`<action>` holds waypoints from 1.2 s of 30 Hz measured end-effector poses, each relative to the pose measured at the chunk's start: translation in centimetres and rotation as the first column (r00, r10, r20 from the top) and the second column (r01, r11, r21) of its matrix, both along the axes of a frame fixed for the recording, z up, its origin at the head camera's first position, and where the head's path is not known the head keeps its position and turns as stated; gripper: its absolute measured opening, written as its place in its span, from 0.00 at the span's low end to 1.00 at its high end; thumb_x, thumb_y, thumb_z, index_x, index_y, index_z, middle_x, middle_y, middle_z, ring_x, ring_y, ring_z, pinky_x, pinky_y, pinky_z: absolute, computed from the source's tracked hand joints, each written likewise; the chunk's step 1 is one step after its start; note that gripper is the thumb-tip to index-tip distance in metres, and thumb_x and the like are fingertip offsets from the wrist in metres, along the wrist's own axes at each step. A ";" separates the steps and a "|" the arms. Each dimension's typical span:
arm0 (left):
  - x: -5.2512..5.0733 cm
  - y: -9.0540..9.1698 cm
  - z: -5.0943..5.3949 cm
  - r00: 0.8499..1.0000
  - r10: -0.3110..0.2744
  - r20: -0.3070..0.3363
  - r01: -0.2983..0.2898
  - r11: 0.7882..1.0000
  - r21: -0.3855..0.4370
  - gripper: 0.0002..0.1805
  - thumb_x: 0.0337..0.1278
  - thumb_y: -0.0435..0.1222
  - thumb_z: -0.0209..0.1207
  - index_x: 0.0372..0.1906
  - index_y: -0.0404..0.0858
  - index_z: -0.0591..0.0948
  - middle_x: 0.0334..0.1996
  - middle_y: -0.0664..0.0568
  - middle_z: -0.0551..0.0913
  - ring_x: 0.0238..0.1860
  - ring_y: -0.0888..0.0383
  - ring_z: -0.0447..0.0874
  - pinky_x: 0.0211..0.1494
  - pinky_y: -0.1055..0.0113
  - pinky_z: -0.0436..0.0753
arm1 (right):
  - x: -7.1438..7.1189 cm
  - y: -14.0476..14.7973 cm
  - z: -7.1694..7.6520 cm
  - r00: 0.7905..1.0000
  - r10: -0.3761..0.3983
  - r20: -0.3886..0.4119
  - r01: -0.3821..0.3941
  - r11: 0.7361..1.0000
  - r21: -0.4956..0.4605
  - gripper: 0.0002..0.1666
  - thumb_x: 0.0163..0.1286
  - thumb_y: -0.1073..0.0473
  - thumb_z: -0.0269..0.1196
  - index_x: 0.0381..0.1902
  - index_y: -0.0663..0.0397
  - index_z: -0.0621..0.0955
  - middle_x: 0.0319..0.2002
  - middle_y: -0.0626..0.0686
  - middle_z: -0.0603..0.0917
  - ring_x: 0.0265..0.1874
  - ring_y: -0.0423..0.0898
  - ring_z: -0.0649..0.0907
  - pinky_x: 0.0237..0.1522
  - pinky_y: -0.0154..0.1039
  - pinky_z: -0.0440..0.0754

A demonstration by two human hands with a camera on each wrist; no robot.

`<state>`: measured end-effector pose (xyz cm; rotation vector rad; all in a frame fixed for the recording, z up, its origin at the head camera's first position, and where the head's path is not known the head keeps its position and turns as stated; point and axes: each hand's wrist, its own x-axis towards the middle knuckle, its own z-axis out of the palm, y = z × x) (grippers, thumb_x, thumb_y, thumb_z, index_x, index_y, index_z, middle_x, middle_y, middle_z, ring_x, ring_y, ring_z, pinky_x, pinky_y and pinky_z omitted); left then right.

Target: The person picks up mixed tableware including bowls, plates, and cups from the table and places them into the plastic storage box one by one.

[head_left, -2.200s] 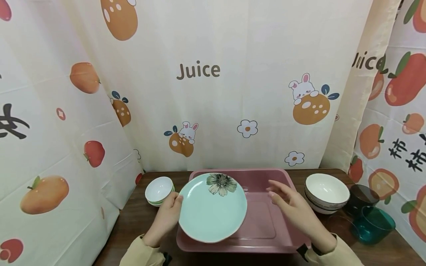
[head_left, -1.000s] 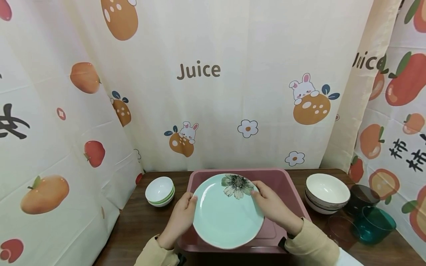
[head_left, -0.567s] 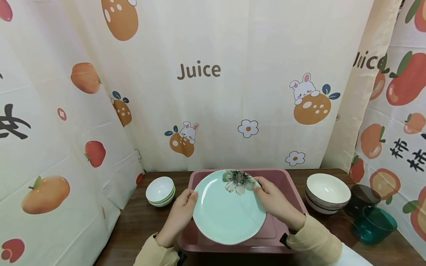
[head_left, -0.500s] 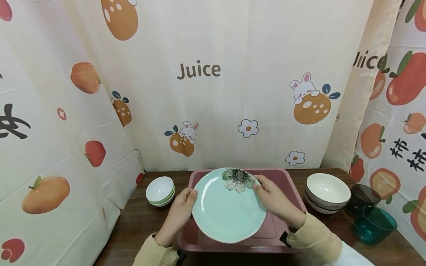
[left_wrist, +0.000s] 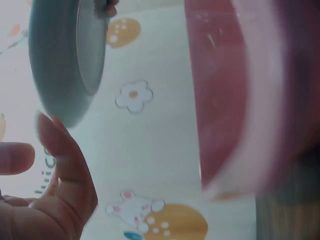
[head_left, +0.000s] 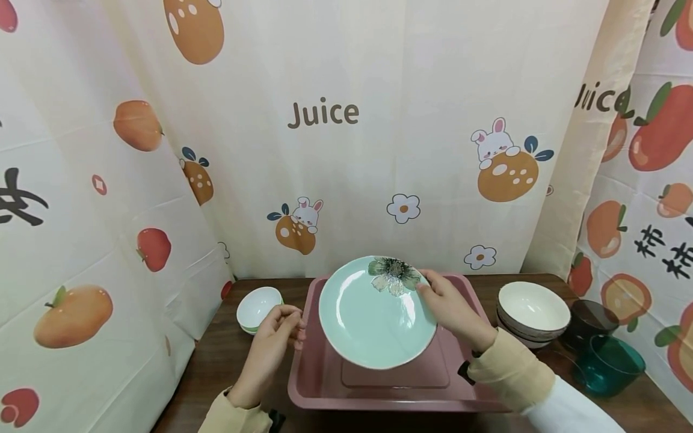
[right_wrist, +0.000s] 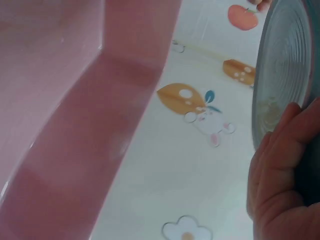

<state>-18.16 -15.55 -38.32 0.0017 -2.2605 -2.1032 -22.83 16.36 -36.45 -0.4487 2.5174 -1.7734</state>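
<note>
A light turquoise plate (head_left: 373,325) with a dark flower print near its upper edge is held up over the pink basin (head_left: 325,398). My right hand (head_left: 452,310) grips its right rim, thumb on the face and fingers behind; the right wrist view shows those fingers (right_wrist: 280,160) against the ringed underside. My left hand (head_left: 273,346) is off the plate, a little left of its rim, with fingers loosely bent and nothing in them. In the left wrist view a gap separates the thumb from the fingers, and the plate (left_wrist: 65,60) is beyond them.
Small white bowls with green edges (head_left: 258,308) are stacked behind my left hand. At the right stand stacked larger white bowls (head_left: 533,310), a dark cup (head_left: 594,319) and a teal glass cup (head_left: 609,367) on the brown table (head_left: 211,373). Printed curtains (head_left: 346,168) surround the table.
The left hand carried the plate at first, then both hands held it. Now the left hand has let go and drawn left, while the right hand has raised the plate slightly.
</note>
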 end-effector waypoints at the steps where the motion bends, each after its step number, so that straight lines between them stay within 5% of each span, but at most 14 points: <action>1: 0.0 -0.2 -0.2 1.000 0.021 -0.011 -0.021 0.999 -0.029 0.11 0.71 0.33 0.51 0.50 0.28 0.71 0.33 0.48 0.77 0.29 0.60 0.78 0.31 0.69 0.81 | -0.2 0.1 -0.1 1.000 0.001 -0.005 -0.001 1.000 0.003 0.25 0.79 0.63 0.43 0.68 0.72 0.62 0.49 0.69 0.79 0.35 0.42 0.84 0.36 0.35 0.84; 4: 0.1 -0.9 -1.2 0.997 0.072 -0.040 -0.078 0.982 -0.171 0.13 0.69 0.33 0.54 0.52 0.29 0.72 0.38 0.47 0.78 0.33 0.61 0.77 0.35 0.70 0.79 | -0.9 0.3 -0.4 1.000 -0.007 0.011 0.007 1.000 0.003 0.25 0.79 0.63 0.42 0.68 0.71 0.61 0.49 0.69 0.79 0.35 0.42 0.84 0.36 0.35 0.84; 9: -0.1 -1.6 -3.4 0.993 0.077 -0.088 -0.108 0.898 -0.427 0.17 0.66 0.36 0.58 0.54 0.31 0.72 0.44 0.44 0.75 0.39 0.60 0.73 0.41 0.71 0.74 | -1.7 0.4 -1.2 0.999 -0.025 0.048 0.024 1.000 0.019 0.25 0.79 0.61 0.42 0.69 0.69 0.61 0.51 0.68 0.78 0.35 0.44 0.83 0.36 0.36 0.83; 14: -0.3 -1.7 -5.3 0.992 0.073 -0.100 -0.115 0.846 -0.521 0.21 0.63 0.37 0.60 0.56 0.31 0.71 0.44 0.44 0.70 0.41 0.57 0.72 0.42 0.70 0.74 | -2.5 0.1 -2.8 0.999 -0.031 0.035 0.029 0.998 0.052 0.25 0.79 0.61 0.43 0.68 0.68 0.63 0.53 0.67 0.78 0.37 0.45 0.82 0.38 0.36 0.81; 25: -0.2 -1.7 -7.0 0.999 0.031 -0.031 -0.043 0.818 -0.573 0.24 0.66 0.44 0.57 0.55 0.28 0.73 0.37 0.48 0.73 0.34 0.60 0.72 0.37 0.69 0.72 | -3.9 -1.4 -6.5 0.998 -0.055 0.039 0.048 0.985 0.168 0.19 0.78 0.61 0.47 0.62 0.63 0.70 0.52 0.62 0.79 0.42 0.47 0.80 0.41 0.40 0.80; 30: -0.1 -1.7 -7.5 1.000 -0.007 -0.008 0.002 0.839 -0.544 0.19 0.66 0.43 0.58 0.50 0.31 0.76 0.27 0.52 0.77 0.28 0.62 0.74 0.32 0.70 0.73 | -3.8 -2.3 -7.7 0.998 -0.042 0.049 0.033 0.983 0.178 0.17 0.77 0.62 0.48 0.59 0.63 0.72 0.50 0.61 0.80 0.43 0.49 0.80 0.41 0.42 0.80; 36: 0.0 -1.4 -7.9 0.999 -0.001 -0.033 -0.016 0.862 -0.506 0.16 0.66 0.39 0.58 0.48 0.29 0.77 0.21 0.54 0.73 0.22 0.65 0.70 0.28 0.71 0.71 | -4.0 -2.9 -9.2 0.996 -0.041 0.084 0.024 0.982 0.188 0.15 0.76 0.64 0.49 0.57 0.61 0.73 0.44 0.59 0.80 0.36 0.47 0.79 0.34 0.42 0.80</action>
